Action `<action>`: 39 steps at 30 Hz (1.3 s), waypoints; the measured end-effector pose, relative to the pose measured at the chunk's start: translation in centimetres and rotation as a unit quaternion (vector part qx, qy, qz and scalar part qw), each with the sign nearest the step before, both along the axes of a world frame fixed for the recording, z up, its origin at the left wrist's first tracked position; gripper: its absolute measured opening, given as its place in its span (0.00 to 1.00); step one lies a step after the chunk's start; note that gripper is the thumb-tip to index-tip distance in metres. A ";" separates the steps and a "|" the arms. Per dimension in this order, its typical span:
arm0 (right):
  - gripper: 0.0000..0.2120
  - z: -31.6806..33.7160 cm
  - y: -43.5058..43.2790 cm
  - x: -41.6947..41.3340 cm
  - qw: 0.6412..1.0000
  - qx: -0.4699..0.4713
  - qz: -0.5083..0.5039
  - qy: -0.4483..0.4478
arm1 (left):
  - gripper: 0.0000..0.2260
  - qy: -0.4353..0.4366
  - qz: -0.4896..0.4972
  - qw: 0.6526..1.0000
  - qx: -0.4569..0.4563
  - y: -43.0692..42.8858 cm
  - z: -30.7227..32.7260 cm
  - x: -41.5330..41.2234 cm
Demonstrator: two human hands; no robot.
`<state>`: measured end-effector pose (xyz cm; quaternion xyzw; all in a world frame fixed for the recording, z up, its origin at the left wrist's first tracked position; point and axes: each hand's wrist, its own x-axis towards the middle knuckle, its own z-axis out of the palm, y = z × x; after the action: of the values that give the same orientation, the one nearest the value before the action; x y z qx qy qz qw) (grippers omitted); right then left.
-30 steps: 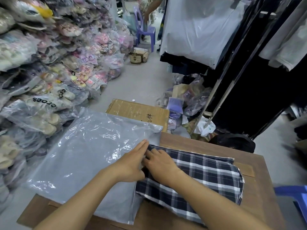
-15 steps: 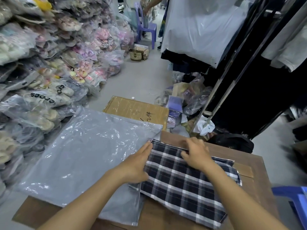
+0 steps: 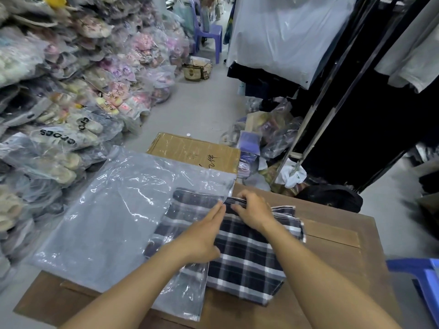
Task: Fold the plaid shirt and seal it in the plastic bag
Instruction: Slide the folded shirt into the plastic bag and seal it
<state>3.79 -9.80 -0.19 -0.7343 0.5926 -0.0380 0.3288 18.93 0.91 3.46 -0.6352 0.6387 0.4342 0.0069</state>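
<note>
A folded dark plaid shirt (image 3: 247,264) lies on a wooden table (image 3: 332,252), its left part inside the mouth of a large clear plastic bag (image 3: 104,224) and showing through the film. My left hand (image 3: 202,236) lies flat on the bag's open edge over the shirt. My right hand (image 3: 254,210) grips the shirt's far edge right at the bag's mouth. The shirt's right half lies outside the bag.
Bagged shoes (image 3: 59,138) are heaped along the left. A cardboard box (image 3: 194,150) stands just beyond the table. Clothes racks with dark garments (image 3: 356,115) fill the right. A blue stool (image 3: 422,279) sits at the table's right edge.
The shirt has slid left, partly into the bag. My right hand moved from the shirt's far right edge toward the bag's mouth; my left hand shifted onto the bag's opening.
</note>
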 end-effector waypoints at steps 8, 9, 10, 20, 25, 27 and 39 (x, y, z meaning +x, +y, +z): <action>0.28 2.1 -0.2 -11.2 0.973 0.067 -0.219 -0.025 | 0.47 -0.008 -0.010 1.000 0.005 -0.3 0.1 0.1; 0.27 2.0 0.1 -12.4 0.959 0.123 -0.249 -0.061 | 0.47 -0.010 -0.009 1.000 0.007 -0.3 0.0 -0.1; 0.25 2.0 0.6 -13.3 0.943 0.177 -0.268 -0.088 | 0.47 -0.010 -0.008 1.000 0.008 -0.4 -0.1 -0.3; 0.17 0.0 2.3 -11.8 0.877 0.258 -0.324 -0.243 | 0.48 -0.010 -0.016 1.000 0.020 -0.9 0.2 -1.9; 0.15 0.3 3.0 -5.7 0.849 0.265 -0.318 -0.330 | 0.47 0.003 -0.026 1.000 0.009 -0.6 1.1 -2.9; 0.13 0.0 3.4 -3.0 0.843 0.271 -0.312 -0.344 | 0.47 0.006 -0.034 0.999 -0.007 -0.3 1.3 -3.2; 0.07 -0.2 4.1 0.4 0.744 0.387 -0.300 -0.454 | 0.44 0.029 -0.040 0.998 -0.044 0.4 2.0 -2.8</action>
<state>4.20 -5.72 -0.34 -0.2238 0.5268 -0.2309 0.7868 16.13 1.28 5.48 -0.5963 0.6818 0.4232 -0.0225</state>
